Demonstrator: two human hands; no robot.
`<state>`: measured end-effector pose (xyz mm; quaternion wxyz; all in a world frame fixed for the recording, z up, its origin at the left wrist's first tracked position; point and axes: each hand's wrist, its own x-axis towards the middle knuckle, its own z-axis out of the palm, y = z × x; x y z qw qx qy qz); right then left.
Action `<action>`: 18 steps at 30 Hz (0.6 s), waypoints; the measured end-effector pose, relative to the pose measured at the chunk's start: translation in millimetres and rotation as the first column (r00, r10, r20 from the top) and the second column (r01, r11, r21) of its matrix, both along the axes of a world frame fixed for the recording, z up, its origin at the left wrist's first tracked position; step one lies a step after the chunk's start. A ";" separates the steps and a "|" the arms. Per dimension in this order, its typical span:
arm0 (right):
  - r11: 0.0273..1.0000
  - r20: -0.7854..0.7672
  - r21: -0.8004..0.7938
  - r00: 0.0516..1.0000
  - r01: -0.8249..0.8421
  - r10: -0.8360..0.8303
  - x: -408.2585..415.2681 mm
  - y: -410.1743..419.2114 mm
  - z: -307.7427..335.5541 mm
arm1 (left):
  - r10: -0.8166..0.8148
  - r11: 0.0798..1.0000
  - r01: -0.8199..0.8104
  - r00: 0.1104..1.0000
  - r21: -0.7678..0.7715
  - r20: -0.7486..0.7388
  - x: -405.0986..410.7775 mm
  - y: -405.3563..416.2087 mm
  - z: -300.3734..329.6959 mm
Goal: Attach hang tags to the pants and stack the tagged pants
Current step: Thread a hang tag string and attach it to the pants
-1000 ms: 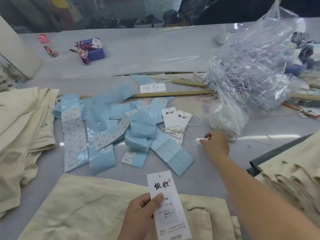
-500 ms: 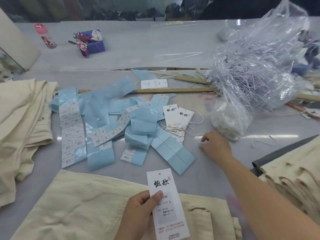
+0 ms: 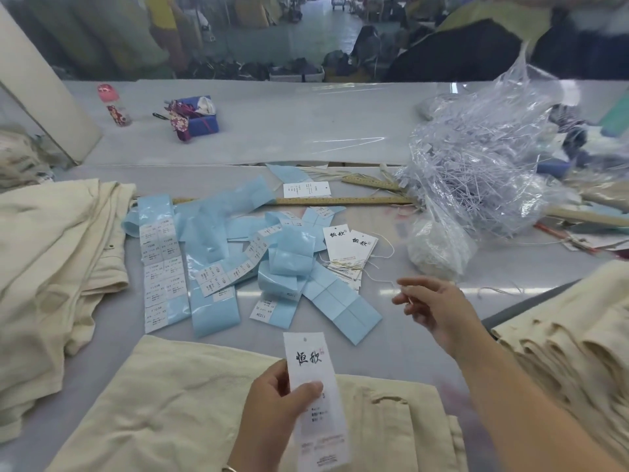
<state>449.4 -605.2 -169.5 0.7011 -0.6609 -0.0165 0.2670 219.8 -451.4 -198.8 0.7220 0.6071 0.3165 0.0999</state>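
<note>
The left hand (image 3: 272, 403) grips a white hang tag (image 3: 315, 396) at 6 o'clock, thumb curled across its printed face and the other fingers behind it, so the tag stands upright above a cream pair of pants (image 3: 177, 403) that lies flat on the grey table (image 3: 391, 338) at the near edge. The right hand (image 3: 435, 308) hovers off the table at about 4 o'clock, its fingers (image 3: 413, 287) loosely curved with the thumb and forefinger drawn close together; whether they pinch a thread is too fine to tell. Just beyond it, toward the centre, a small pile of white hang tags (image 3: 350, 247) with pale strings sits beside a sprawl of light-blue sticker strips (image 3: 218, 253), some carrying white size labels. A wooden ruler (image 3: 343, 201) lies across the table at 12 o'clock behind them. At 2 o'clock a crumpled clear plastic bag (image 3: 483, 165) full of thin white fasteners spills over the table, with a smaller bag of white bits (image 3: 435, 250) in front of it. Cream pants (image 3: 58, 253) are heaped at 9 o'clock, and a folded stack of cream pants (image 3: 571, 335) fills the 4 o'clock edge. A blue fabric pouch (image 3: 200, 119) and a pink-capped bottle (image 3: 114, 103) rest far off at 11 o'clock.
</note>
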 end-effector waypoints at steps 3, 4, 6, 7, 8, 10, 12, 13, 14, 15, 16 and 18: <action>0.980 -0.170 0.200 0.984 -0.024 0.059 -39.5 -18.4 23.0 | -0.019 1.000 0.018 0.998 0.008 0.052 -9.8 -2.7 10.1; 0.972 -0.142 0.225 0.985 -0.060 0.093 -53.3 -24.1 30.1 | -0.042 0.999 0.041 0.997 0.008 0.063 -13.1 -4.5 13.7; 0.977 0.019 0.166 0.990 -0.138 0.136 -81.5 -32.2 44.4 | -0.070 0.997 0.067 0.993 0.028 0.091 -18.6 -8.6 22.0; 0.982 0.116 0.101 0.983 -0.157 0.145 -96.3 -34.6 51.9 | -0.064 0.998 0.060 0.991 0.037 0.119 -21.1 -11.0 26.8; 0.987 0.203 0.037 0.969 -0.154 0.144 -110.0 -36.5 58.0 | -0.061 0.997 0.055 0.987 0.046 0.150 -23.3 -13.9 32.3; 0.991 0.345 -0.045 0.929 -0.125 0.133 -134.3 -38.7 68.2 | -0.078 0.994 0.059 0.977 0.097 0.198 -28.0 -20.3 42.9; 0.988 0.478 -0.103 0.866 -0.112 0.148 -155.5 -39.2 76.8 | -0.110 0.980 0.068 0.970 0.189 0.218 -33.4 -27.0 51.9; 0.982 0.566 -0.148 0.805 -0.114 0.178 -165.1 -39.3 81.3 | -0.126 0.965 0.068 0.967 0.253 0.221 -36.3 -30.1 55.9; 0.971 0.647 -0.209 0.728 -0.113 0.224 -173.6 -38.4 85.0 | -0.139 0.944 0.062 0.966 0.323 0.220 -39.1 -32.9 59.4; 0.953 0.697 -0.280 0.659 -0.113 0.283 -180.9 -37.4 86.4 | -0.150 0.923 0.054 0.963 0.380 0.226 -41.9 -36.0 62.6; 0.925 0.708 -0.363 0.613 -0.109 0.350 -186.9 -35.7 86.5 | -0.161 0.905 0.048 0.958 0.423 0.236 -44.2 -39.1 65.4; 0.836 0.666 -0.545 0.569 -0.069 0.482 -196.1 -33.2 84.4 | -0.177 0.877 0.037 0.952 0.479 0.249 -48.4 -45.6 70.3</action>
